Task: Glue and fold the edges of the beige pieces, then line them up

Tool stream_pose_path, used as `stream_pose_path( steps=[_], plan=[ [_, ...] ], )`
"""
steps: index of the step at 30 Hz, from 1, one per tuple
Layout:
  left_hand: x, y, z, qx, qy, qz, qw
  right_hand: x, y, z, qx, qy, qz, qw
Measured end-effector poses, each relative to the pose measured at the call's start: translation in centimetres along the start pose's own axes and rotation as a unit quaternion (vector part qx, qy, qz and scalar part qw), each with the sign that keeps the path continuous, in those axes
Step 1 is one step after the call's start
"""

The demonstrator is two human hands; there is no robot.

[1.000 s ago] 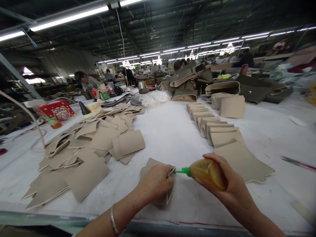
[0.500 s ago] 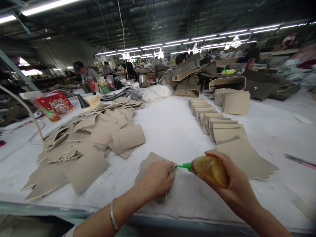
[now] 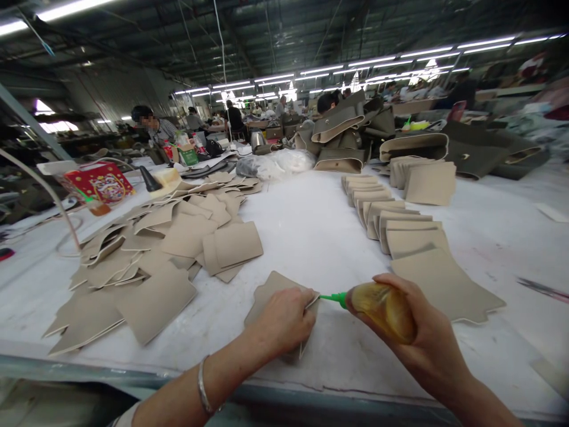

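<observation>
Plainly, two hands are at work over one worktop (image 3: 306, 237). The left hand (image 3: 284, 317), with one bracelet (image 3: 203, 385) on its wrist, grips one tan piece (image 3: 268, 292), folded over, near the worktop's front edge. The right hand (image 3: 424, 326) is wrapped around one amber bottle (image 3: 380, 311), tipped sideways, its one green nozzle (image 3: 334, 298) reaching the piece's edge; whether the tip touches cannot be told. To the left lies one heap (image 3: 155, 249) of tan pieces, too tangled to count; to the right, one overlapping row (image 3: 393, 219), also uncountable, with one broad flat piece (image 3: 447, 284) at its near end. A second bottle (image 3: 98, 206) stands by one red box (image 3: 104, 181).
</observation>
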State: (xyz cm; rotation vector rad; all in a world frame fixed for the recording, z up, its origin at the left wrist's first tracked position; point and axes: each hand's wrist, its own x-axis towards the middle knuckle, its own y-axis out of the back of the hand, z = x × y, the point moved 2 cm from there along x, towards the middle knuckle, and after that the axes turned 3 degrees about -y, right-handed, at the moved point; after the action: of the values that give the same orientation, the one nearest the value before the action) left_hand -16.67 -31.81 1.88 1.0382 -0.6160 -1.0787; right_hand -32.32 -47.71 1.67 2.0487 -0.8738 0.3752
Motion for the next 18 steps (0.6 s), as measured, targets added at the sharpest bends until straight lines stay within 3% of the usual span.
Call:
stream_pose_path(
  steps=[7,18],
  plan=[
    [-0.1,-0.4,-0.3,-0.011,-0.001,0.008,1.0,0.0,0.2,0.1,0.004,-0.015,0.002,1.0],
    [-0.1,-0.2,-0.3,-0.016,0.01,-0.023,1.0,0.1,-0.1,1.1,0.053,-0.066,-0.015,0.996]
  ],
)
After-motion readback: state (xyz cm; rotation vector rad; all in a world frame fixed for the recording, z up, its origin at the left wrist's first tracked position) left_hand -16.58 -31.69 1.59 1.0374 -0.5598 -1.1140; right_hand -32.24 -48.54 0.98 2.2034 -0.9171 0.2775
